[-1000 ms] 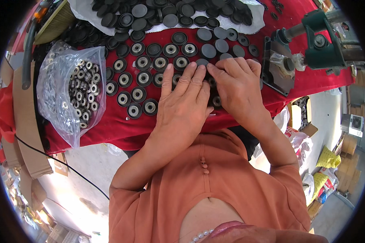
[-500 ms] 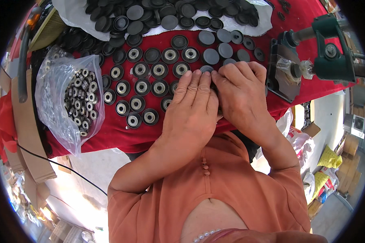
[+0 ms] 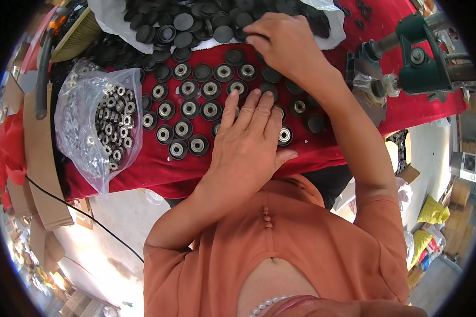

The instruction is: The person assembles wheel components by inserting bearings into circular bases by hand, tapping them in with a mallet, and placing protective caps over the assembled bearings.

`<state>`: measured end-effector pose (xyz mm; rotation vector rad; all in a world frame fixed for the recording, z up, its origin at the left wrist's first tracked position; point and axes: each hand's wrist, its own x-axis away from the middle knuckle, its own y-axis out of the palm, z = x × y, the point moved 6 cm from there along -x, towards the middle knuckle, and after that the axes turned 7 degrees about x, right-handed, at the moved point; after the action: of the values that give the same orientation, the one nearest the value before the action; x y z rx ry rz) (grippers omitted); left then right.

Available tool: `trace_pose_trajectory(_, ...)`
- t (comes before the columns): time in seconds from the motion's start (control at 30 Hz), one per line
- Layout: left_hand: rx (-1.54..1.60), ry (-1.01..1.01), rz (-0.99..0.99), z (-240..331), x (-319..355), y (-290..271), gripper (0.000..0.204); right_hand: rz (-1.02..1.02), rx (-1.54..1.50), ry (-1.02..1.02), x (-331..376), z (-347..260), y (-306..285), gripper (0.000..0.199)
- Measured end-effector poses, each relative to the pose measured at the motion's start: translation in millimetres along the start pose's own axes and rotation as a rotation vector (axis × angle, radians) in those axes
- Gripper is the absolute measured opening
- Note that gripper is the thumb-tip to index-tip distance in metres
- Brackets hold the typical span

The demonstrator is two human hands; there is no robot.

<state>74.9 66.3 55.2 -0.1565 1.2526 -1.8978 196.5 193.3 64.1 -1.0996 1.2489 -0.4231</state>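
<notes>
My left hand (image 3: 246,134) lies flat with its fingers spread, its fingertips over a cluster of round black caps. Many of these caps hold a silver ball bearing; one such cap (image 3: 198,145) sits left of the hand. A cap with a bearing (image 3: 284,136) shows just above my left thumb, and what lies under the palm is hidden. My right hand (image 3: 288,45) reaches over the front edge of a heap of black caps (image 3: 183,22). Its thumb and bent forefinger are apart, with nothing visible between them; the other fingers are partly hidden.
A clear plastic bag (image 3: 71,129) of loose bearings stands left on the red cloth (image 3: 166,169). White sheeting (image 3: 337,26) lies under the cap heap. A green metal press (image 3: 420,58) stands at the right. Cardboard (image 3: 41,158) borders the left side.
My right hand has left the side of my left hand and moved up and away to the cap heap. My left hand stays flat, its thumb now in sight.
</notes>
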Motion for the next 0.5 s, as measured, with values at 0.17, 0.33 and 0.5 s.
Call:
trace_pose_trajectory(0.17, 0.047, -0.011, -0.008, -2.2, 12.4, -3.8, 0.065, -0.166, 0.248, -0.025, -16.1, -0.7, 29.9, 0.021)
trace_pose_trajectory(0.33, 0.050, -0.023, 0.034, -7.4, 19.5, -12.5, 0.062, -0.124, 0.029, -0.023, -15.7, 14.2, 15.2, 0.019)
trace_pose_trajectory(0.5, 0.049, -0.035, 0.047, -13.6, 19.2, -18.6, 0.060, -0.285, -0.296, 0.188, -10.0, 12.4, -5.0, 0.019)
